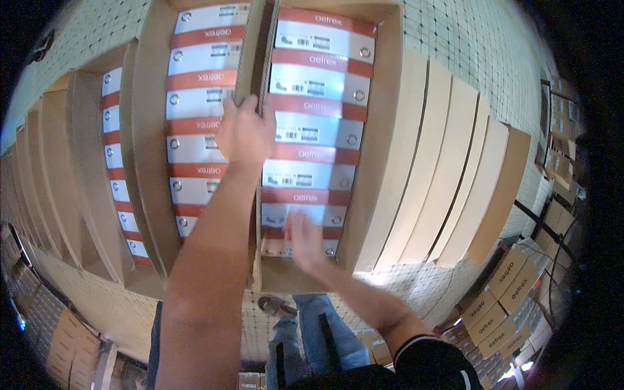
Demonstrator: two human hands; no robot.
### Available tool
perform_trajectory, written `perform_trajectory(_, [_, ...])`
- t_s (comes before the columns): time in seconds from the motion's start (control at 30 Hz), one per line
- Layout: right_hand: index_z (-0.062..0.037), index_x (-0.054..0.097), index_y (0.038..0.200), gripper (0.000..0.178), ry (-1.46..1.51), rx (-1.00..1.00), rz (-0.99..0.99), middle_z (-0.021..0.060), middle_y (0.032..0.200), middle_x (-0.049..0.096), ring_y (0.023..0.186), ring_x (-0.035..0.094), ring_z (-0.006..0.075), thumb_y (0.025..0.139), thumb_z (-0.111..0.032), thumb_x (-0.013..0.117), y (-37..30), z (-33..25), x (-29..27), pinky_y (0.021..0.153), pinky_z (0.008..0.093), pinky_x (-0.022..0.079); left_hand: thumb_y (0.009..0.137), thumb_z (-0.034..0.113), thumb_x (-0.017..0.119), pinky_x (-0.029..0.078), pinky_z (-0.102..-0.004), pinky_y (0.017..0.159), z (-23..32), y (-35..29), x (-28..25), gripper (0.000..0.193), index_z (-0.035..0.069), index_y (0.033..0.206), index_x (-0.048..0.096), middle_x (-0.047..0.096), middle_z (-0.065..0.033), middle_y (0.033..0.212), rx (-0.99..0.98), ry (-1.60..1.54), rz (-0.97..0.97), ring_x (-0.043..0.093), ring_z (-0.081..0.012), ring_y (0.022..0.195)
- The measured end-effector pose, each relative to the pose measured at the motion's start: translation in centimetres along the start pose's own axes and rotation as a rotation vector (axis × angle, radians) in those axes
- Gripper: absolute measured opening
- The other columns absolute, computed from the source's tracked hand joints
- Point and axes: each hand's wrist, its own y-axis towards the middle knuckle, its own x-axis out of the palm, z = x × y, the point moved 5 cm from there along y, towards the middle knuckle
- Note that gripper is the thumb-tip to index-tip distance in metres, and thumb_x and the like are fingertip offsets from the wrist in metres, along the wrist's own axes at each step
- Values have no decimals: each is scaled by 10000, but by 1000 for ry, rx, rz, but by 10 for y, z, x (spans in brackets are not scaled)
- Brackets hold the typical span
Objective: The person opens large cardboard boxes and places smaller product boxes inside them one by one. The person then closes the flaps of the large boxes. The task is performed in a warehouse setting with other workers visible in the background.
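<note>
On the far left of the metal grid shelving point(84, 26), a row of plain cardboard cartons point(39, 188) stands side by side, one of them open and showing a column of white-and-red shoe boxes point(117, 175). Next to these stands the left open carton point(146, 156), filled with a stack of the same white boxes with red bands point(198, 123).

The left hand point(244, 133) reaches up on a bare forearm and rests on the cardboard wall between the two open cartons, its fingers point(252, 105) curled over that edge, so it grips the wall rather than any box.

To the right, the right open carton point(380, 156) holds another stack of white-and-red shoe boxes point(318, 114). The right hand point(304, 237) lies near the bottom of this stack, fingers spread fairly wide and flat against the lowest boxes point(305, 218); it is blurred, and I cannot tell whether it grasps one or only touches them.

Farther right, closed cartons point(455, 182) lean in a row. At the lower right, more boxes point(504, 296) are piled on the floor. Below the hands, jeans and a shoe point(276, 305) show.
</note>
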Motion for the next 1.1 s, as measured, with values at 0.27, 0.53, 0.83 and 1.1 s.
perform_trajectory(0.27, [-67, 598, 960, 410, -441, 302, -759, 213, 920, 658, 904, 634, 404, 978, -456, 471, -276, 187, 19, 775, 515, 490, 909, 416, 531, 481, -491, 915, -1, -6, 5, 425, 134, 1212, 627, 523, -207, 1290, 59, -24, 15, 595, -390, 1092])
perform_trajectory(0.53, [-26, 631, 983, 366, -231, 351, 400, 126, 736, 682, 702, 670, 236, 970, -372, 509, -278, 307, -141, 669, 383, 514, 946, 245, 541, 304, -506, 1095, -56, -193, -3, 502, 12, 1382, 451, 390, -295, 1419, 326, -203, 259, 390, -439, 1310])
perform_trajectory(0.83, [-105, 547, 1215, 392, -848, 461, 292, 221, 1256, 561, 1150, 558, 378, 901, -332, 601, -312, 376, -202, 883, 478, 492, 906, 140, 628, 523, -328, 757, -90, -638, 71, 267, 27, 1148, 640, 668, -135, 994, -90, -706, -626, 652, -222, 850])
perform_trajectory(1.1, [-159, 360, 1453, 823, -1139, -400, 296, 227, 1514, 266, 1385, 290, 398, 742, -300, 749, -179, 246, -212, 1110, 526, 284, 905, 254, 620, 461, -419, 979, -6, -616, 202, 555, 77, 1384, 404, 560, -115, 1222, -923, -1515, -838, 545, -259, 1135])
